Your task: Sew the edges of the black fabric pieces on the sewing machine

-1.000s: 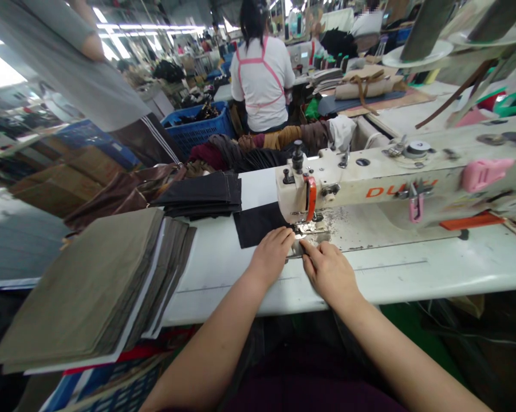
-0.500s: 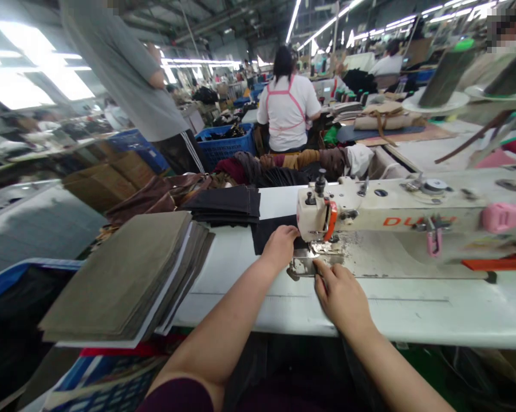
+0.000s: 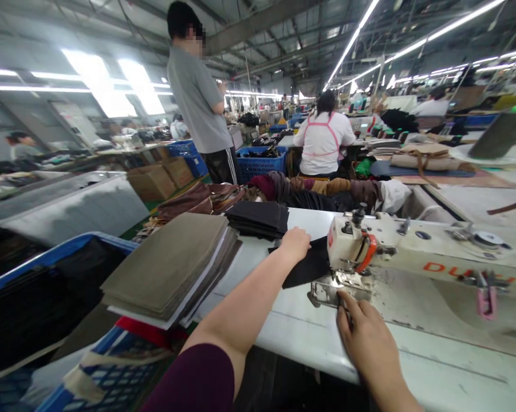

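Observation:
My left hand (image 3: 295, 244) reaches across the white table and closes over the near edge of a black fabric piece (image 3: 311, 268) that lies to the left of the sewing machine's head (image 3: 347, 247). Its fingertips are hidden behind the knuckles. My right hand (image 3: 365, 339) rests on the table just in front of the metal needle plate (image 3: 326, 292). The thumb and forefinger are pinched together at the plate on something small and dark.
A stack of olive fabric panels (image 3: 172, 266) and a stack of black pieces (image 3: 260, 218) sit to the left. Blue crates (image 3: 69, 252) stand at the left edge. A person in grey stands beyond, another in white sits with their back turned. Piled garments (image 3: 326, 191) lie behind the machine.
My left hand has moved away from the needle, farther and to the left, onto the black piece. My right hand stays at the needle plate. The view has lifted toward the hall.

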`<state>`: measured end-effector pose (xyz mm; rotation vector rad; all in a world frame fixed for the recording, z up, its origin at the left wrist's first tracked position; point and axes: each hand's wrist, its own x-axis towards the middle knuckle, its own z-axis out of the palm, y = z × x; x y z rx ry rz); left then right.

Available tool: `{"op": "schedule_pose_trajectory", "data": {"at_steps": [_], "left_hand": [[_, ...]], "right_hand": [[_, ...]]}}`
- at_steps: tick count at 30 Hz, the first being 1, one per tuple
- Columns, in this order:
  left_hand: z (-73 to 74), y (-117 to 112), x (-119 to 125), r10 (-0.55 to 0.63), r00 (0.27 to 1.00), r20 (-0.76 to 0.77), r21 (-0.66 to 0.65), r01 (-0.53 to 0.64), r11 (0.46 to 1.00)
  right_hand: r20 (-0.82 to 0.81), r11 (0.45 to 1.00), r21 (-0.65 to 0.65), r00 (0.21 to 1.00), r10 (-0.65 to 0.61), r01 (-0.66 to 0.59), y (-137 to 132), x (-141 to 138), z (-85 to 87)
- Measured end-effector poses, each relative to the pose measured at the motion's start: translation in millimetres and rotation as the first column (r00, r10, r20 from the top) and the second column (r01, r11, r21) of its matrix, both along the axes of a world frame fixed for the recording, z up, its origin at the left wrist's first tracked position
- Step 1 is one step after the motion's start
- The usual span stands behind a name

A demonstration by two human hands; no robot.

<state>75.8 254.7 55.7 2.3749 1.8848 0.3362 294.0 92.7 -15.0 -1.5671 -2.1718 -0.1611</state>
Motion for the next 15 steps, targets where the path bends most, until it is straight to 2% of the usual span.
{"op": "schedule_pose_trajectory", "data": {"at_steps": [4, 7, 11, 15], "left_hand": [[15.2, -15.1, -25.3, 0.142, 0.98, 0.141, 0.062, -0.152, 0.986], [28.8, -18.8, -58.8, 0.283, 0.906, 0.314, 0.164, -0.345, 0.924], [38.1, -10.1, -106.2, 0.407, 0.712, 0.571, 0.177, -0.592, 0.787], [28.9, -0.3, -126.1, 0.428, 0.502, 0.752, 0.1, -0.728, 0.678]], "right_hand": [[-0.003, 1.0, -0.003, 1.0, 0.004, -0.004, 1.7, 1.9, -5.1], [-0.002, 1.0, -0.003, 1.0, 0.004, -0.004, 2.7, 2.0, -8.5], [-0.003, 1.0, 0.015, 1.0, 0.004, -0.004, 2.3, 0.3, -8.6], [-0.03, 1.0, 0.03, 1.0, 0.01, -0.009, 1.5, 0.2, -8.6]]}}
